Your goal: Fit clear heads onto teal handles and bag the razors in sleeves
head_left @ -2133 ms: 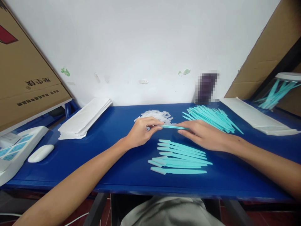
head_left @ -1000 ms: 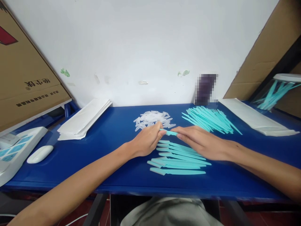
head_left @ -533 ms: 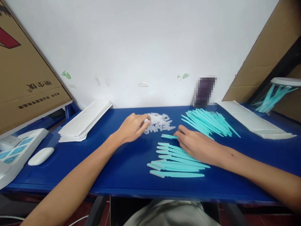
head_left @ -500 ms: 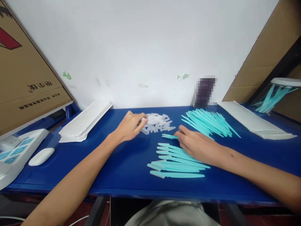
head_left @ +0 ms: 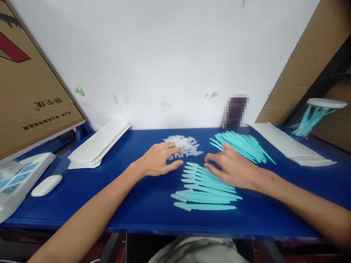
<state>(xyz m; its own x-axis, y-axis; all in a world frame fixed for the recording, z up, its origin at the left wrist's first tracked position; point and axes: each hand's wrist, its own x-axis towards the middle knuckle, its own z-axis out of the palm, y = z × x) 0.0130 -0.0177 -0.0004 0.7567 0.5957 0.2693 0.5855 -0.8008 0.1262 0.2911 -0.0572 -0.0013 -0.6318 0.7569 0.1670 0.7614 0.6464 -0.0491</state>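
Note:
Turquoise eyebrow razors [head_left: 210, 187] lie in a loose row, one above another, with their blade ends to the left. My right hand [head_left: 233, 166] hovers over the right part of this row, fingers apart and nothing seen between them. Behind it spreads a heap of more turquoise razors [head_left: 248, 144]. My left hand [head_left: 157, 159] is by a pile of small translucent white caps [head_left: 189, 141], its thumb and forefinger spread and holding nothing visible. The left fingers cover part of the cap pile's front edge.
On the left of the blue table [head_left: 142, 208] are stacked white sheets [head_left: 98, 144], a white mouse-shaped object [head_left: 46, 185] and a white tray [head_left: 30, 171]. To the right lie a white packet [head_left: 293, 144] and a lidded jar of razors [head_left: 315, 115]. Cardboard [head_left: 35, 84] stands on both sides.
My right hand has let go of razors, which now lie at the top of the row, and its fingers have spread. My left hand has moved right and nearer, and opened.

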